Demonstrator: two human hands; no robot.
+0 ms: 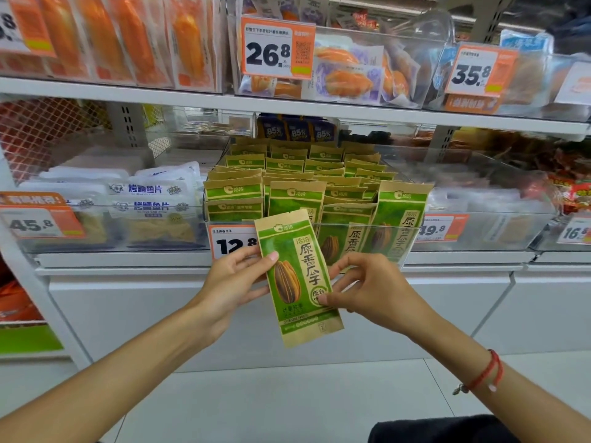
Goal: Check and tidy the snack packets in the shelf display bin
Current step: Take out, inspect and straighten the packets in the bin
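Note:
A green and tan sunflower seed packet (299, 278) is held upright in front of the shelf, its printed face toward me. My left hand (236, 279) grips its left edge, thumb on the front. My right hand (367, 287) pinches its right edge lower down. Behind it, a clear display bin (412, 230) on the middle shelf holds several rows of the same packets (297, 177), standing on end, some leaning. A 12.8 price tag (232, 241) hangs on the bin's front.
A bin of white fish-slice packets (150, 199) stands to the left, a clear bin with a 49.8 tag (443, 230) to the right. The upper shelf (128, 94) carries orange snack packs. White cabinet fronts (128, 314) sit below, over a tiled floor.

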